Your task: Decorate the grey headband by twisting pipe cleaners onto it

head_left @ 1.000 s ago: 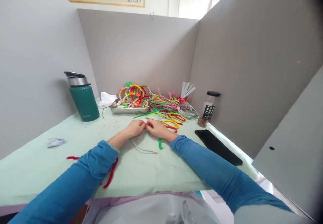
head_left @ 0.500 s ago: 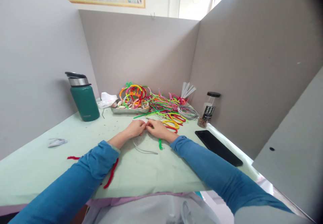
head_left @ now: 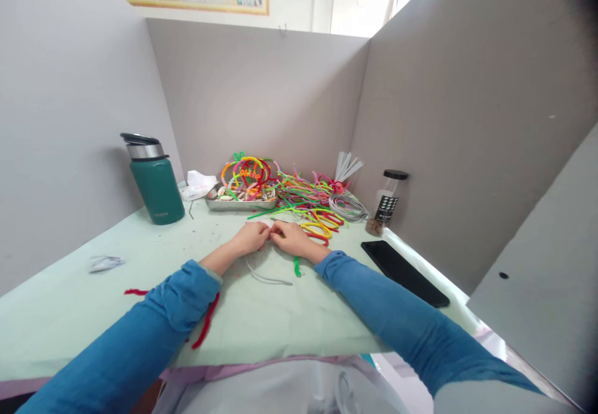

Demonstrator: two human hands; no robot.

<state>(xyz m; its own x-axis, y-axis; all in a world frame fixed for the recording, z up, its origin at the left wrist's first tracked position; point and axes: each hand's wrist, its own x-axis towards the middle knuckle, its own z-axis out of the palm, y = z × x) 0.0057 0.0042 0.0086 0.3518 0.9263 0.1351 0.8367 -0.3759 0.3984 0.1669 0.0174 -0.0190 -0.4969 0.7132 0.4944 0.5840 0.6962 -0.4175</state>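
Note:
Fingertip to fingertip, my left hand [head_left: 253, 238] and my right hand [head_left: 290, 238] meet over the middle of the table. Both are closed in a pinch. What lies between the fingertips is too small and covered to make out. A thin grey wire [head_left: 268, 279] curves out from beneath my left hand across the cloth. Below my right wrist lies a short green pipe cleaner [head_left: 297, 267]. A red pipe cleaner [head_left: 205, 322] runs partly under my left sleeve. Just beyond my right hand are bent yellow and red pipe cleaners [head_left: 322, 226].
A metal tray [head_left: 240, 205] of small pieces stands at the back, beside a heap of coloured pipe cleaners [head_left: 303, 188] and a coil of grey wire [head_left: 348, 207]. A green bottle [head_left: 161, 190] stands left. At right are a clear jar [head_left: 385, 205] and a black phone [head_left: 404, 272].

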